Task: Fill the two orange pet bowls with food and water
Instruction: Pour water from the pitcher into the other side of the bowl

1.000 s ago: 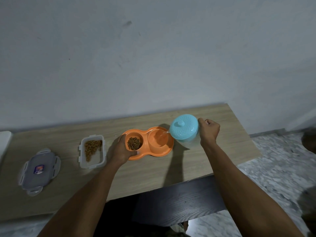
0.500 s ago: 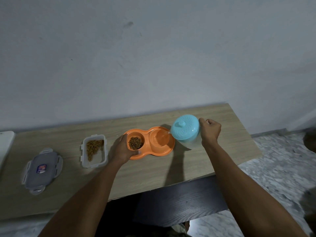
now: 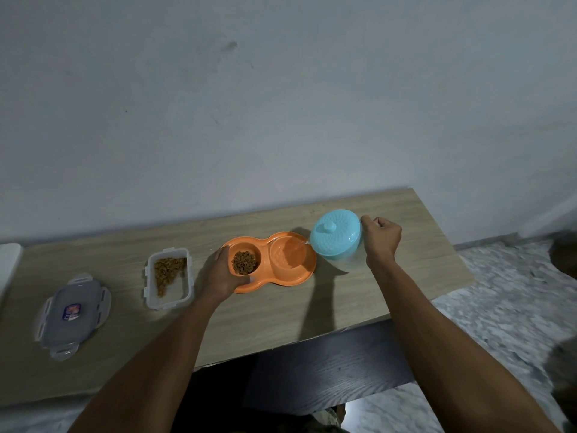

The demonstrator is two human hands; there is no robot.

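Now water goes into the right bowl; the left already has food.
The right hand (image 3: 382,242) has its fingers curled round the handle of a tilted blue-lidded jug (image 3: 337,242), and a thin stream (image 3: 301,252) falls into the orange double bowl (image 3: 299,278). The left hand (image 3: 223,276) grips the bowl's left end beside the kibble (image 3: 243,262). A steeper tilt could, I judge, send water over the shallow rim or loosen the lid. A wooden table (image 3: 312,307) stands against a bare grey wall (image 3: 281,104) on a speckled floor (image 3: 499,292).
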